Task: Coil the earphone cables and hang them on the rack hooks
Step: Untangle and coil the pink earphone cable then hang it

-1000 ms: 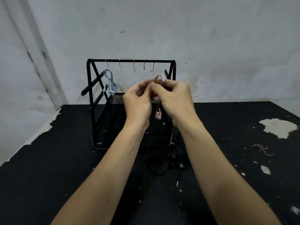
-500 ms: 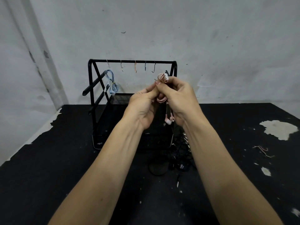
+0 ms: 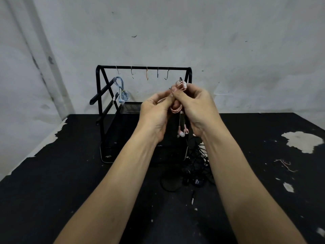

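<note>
No text, label, brand, number or sign can be read anywhere.

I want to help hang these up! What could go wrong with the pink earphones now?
The pink earphones are only pinched between the left hand and right hand, so the coil could spring loose. The dangling earbuds might snag the rack on the way to a free hook.

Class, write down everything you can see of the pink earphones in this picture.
The pink earphones have a thin cable, wound into a small coil held between both hands in front of the rack. The left hand and right hand pinch it. Two earbuds dangle below; a whitish part sticks out above the fingers.
</note>
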A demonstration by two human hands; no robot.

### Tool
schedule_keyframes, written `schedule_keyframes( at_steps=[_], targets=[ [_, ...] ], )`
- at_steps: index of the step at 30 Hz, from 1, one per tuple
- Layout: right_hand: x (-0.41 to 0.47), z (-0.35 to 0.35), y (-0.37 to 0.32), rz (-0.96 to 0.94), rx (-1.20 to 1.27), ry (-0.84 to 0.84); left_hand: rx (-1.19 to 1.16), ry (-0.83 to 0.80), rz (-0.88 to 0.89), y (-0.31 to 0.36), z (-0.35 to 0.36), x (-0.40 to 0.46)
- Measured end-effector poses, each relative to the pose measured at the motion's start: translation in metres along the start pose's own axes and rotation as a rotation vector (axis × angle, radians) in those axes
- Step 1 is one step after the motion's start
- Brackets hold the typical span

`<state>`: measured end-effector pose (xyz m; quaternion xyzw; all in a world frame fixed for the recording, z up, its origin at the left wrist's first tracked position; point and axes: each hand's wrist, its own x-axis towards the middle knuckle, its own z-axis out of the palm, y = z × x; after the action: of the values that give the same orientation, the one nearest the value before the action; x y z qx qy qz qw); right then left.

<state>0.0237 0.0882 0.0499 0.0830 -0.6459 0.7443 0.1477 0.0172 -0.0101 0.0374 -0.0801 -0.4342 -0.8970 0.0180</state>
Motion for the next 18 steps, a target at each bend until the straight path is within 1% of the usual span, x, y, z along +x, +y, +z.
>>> schedule_keyframes(
  at_steps=[3,6,8,12,18],
  targets=[
    [0.0,-0.001,0.0,0.008,0.026,-0.013,0.036,0.021,0.001,0.0,-0.001,-0.001],
    [-0.002,-0.002,-0.006,0.002,0.05,0.002,-0.016,0.031,-0.007,0.002,0.001,-0.003],
    [-0.004,-0.004,-0.009,0.001,0.043,0.025,-0.002,0.023,0.008,0.002,0.002,-0.004],
    [-0.006,-0.008,-0.013,-0.012,-0.005,0.075,0.15,-0.018,0.152,-0.003,0.001,-0.005],
    [-0.009,-0.012,-0.024,0.075,0.038,0.084,0.319,-0.092,0.345,-0.007,0.001,-0.007]
  ],
)
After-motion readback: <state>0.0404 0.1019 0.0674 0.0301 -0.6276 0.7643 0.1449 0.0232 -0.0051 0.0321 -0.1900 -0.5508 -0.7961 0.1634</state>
